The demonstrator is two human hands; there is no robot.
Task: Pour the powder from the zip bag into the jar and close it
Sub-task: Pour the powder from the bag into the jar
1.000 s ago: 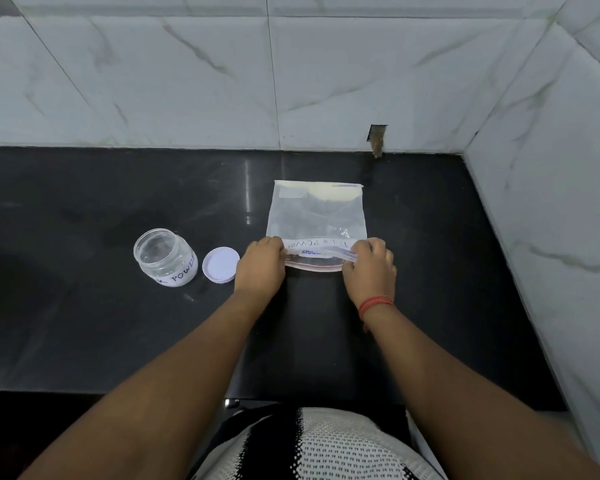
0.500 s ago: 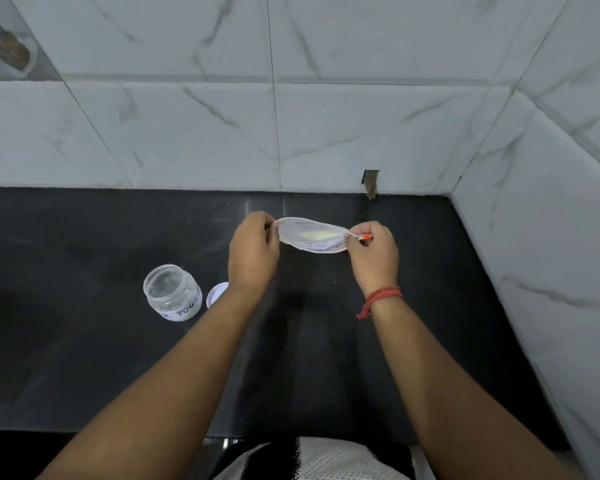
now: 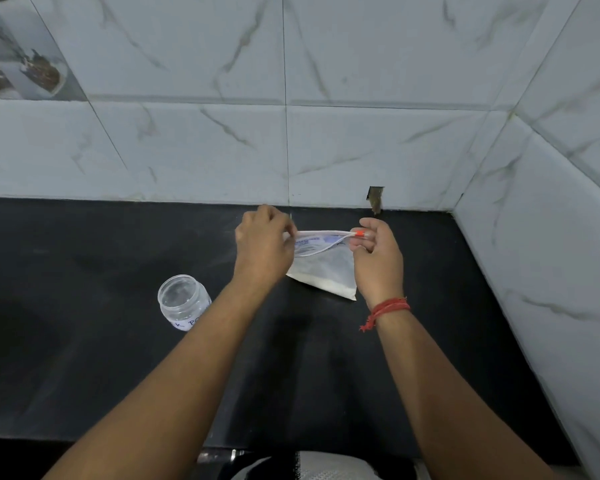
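A clear zip bag (image 3: 326,268) with white powder along its bottom hangs above the black counter (image 3: 84,341). My left hand (image 3: 262,249) pinches the bag's top left corner. My right hand (image 3: 378,258) pinches the top right corner at the orange zip slider. The bag's mouth runs between the two hands. An open clear jar (image 3: 182,301) with a handwritten white label stands on the counter, left of my left forearm. The jar's lid is hidden behind that forearm.
White marble-look tiled walls close the counter at the back and on the right (image 3: 551,254). A small dark notch (image 3: 376,199) sits at the base of the back wall. The counter's front edge runs just above my torso.
Both hands lifted the bag off the counter and raised it upright; it now hangs down with powder at the bottom. The white lid has gone out of sight behind my left forearm.
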